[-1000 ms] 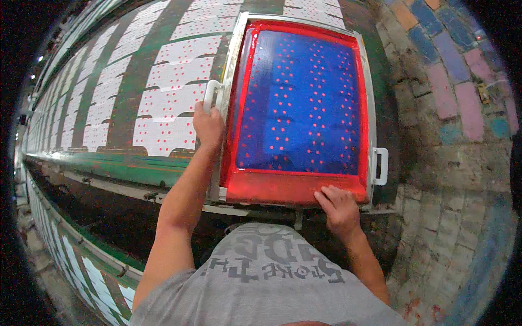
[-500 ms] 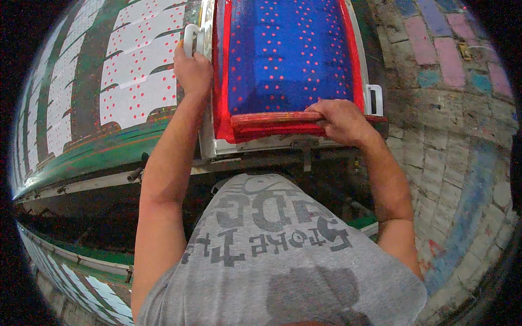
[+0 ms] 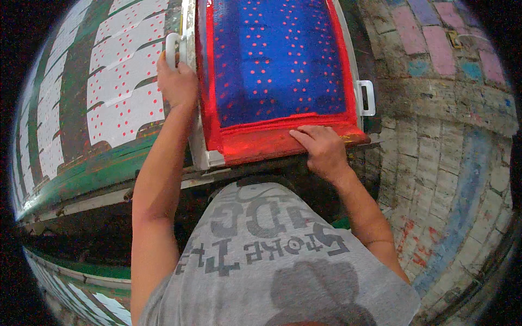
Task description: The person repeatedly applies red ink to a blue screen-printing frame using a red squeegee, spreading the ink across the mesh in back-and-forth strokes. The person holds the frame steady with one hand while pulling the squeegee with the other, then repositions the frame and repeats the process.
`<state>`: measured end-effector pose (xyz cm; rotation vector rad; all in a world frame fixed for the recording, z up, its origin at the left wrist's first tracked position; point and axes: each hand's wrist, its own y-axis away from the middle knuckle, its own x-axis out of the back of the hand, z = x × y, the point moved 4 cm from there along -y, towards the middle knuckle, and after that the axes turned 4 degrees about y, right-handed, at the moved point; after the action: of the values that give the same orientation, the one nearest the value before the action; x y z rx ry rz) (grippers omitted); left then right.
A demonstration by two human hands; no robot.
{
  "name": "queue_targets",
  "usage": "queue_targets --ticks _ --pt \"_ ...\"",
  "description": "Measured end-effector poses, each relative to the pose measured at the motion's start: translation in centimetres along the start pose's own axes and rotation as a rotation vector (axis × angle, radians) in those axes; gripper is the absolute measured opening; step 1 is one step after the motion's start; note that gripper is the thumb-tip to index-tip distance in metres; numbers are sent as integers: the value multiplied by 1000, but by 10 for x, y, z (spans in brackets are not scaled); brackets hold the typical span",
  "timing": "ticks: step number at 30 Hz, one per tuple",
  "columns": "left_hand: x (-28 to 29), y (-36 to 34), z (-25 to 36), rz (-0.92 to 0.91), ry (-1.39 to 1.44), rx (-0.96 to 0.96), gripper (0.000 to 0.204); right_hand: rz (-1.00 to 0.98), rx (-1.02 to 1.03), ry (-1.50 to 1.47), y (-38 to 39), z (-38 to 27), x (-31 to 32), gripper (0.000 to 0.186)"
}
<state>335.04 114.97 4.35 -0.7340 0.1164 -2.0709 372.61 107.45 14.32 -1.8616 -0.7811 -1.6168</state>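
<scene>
The screen frame (image 3: 198, 133), pale and rectangular, lies on the worktop (image 3: 73, 103), its far end cut off by the top of the view. Inside the frame is a blue mesh (image 3: 277, 60) dotted with small red spots, with a wet-looking red band along the frame's left, right and near sides. Across the near side of the frame lies a long red bar (image 3: 258, 148), its right end jutting out past the frame's right rail. The left hand (image 3: 180, 87) is at the frame's left rail, its grip curled round the near part of a white handle (image 3: 172, 48) fixed there. The right hand (image 3: 325, 151) is at the frame's near side, right of its middle, fingers laid over the red bar; whether that grip pinches the bar cannot be told, as its underside is hidden. A second white handle (image 3: 370, 98) stands out from the frame's right rail, untouched. Left of the frame, white sheets (image 3: 126, 89) with red dots lie in rows; right of it is a stone-paved floor (image 3: 418, 146) with painted patches; nearest the frame's near side is the person's grey shirt (image 3: 244, 282)
</scene>
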Motion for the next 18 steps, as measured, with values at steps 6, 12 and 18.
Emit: queue_targets --ticks 6,12,18 --pt "-1 -2 -3 -64 40 35 49 111 41 70 -39 28 -8 54" --pt "5 0 7 -72 29 61 46 194 125 95 -136 86 -6 46" --pt "6 2 10 -49 9 100 49 154 151 144 -273 159 -5 40"
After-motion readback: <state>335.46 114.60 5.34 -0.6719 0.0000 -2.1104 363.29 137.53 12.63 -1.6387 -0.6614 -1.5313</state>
